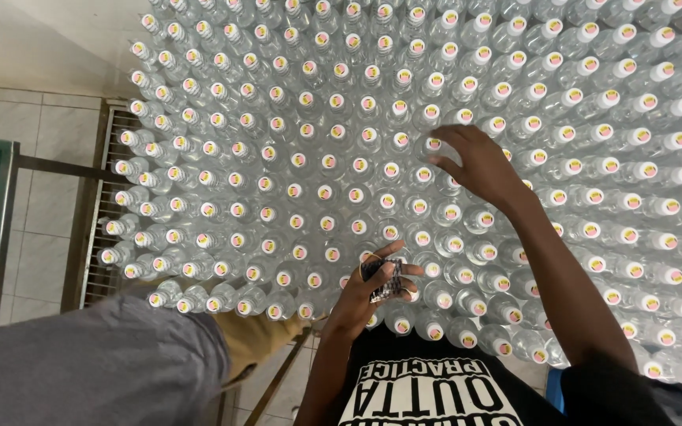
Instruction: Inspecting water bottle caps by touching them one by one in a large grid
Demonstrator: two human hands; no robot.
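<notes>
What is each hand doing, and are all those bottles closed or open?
Bottles: upright, capped, packed close in rows.
Left hand: fingers closed around a small dark stack.
Small dark stack: held above the bottles.
Right hand: open, fingers spread, fingertips on a bottle cap.
Metal rack: standing beside the bottles.

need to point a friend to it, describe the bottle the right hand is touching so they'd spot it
Find the big field of clear capped bottles. Follow the right hand to its fingertips: the bottle under them is the only one being touched.
</notes>
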